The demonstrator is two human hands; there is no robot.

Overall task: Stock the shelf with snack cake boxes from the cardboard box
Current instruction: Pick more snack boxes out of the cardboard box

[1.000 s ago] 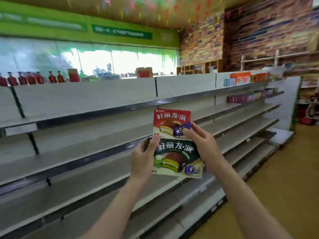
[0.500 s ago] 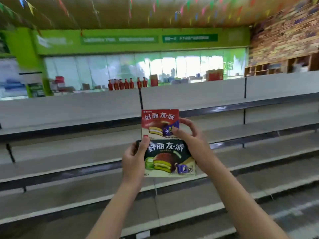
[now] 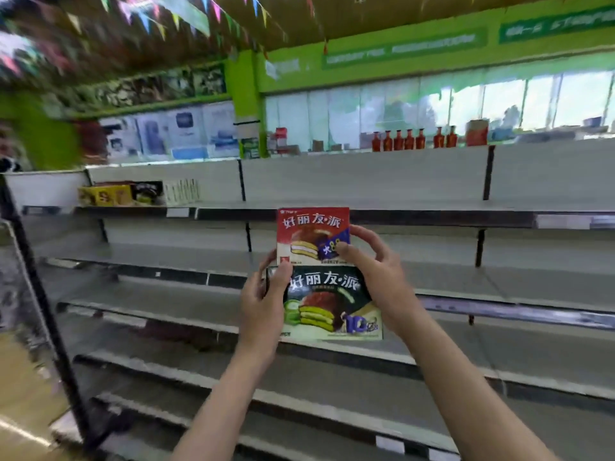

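We are holding two snack cake boxes up in front of the shelving [image 3: 382,216]; our left hand [image 3: 263,302] is curling round the left edge of the green matcha box [image 3: 332,302], thumb on its face, while our right hand [image 3: 376,271] is pinching the lower right corner of the red box [image 3: 312,234] and seemingly steadying the green one's right side; the red box is sitting just above and slightly behind the green. Both are facing us, printed fronts upright, long axes running left to right. We are judging them light, stiff cardboard with a glossy, slightly slippery face, crushable at the corners; gripping by the side edges is looking safest. The shelf boards behind them are lying bare; a few boxed goods [image 3: 138,193] are sitting at the far upper left.
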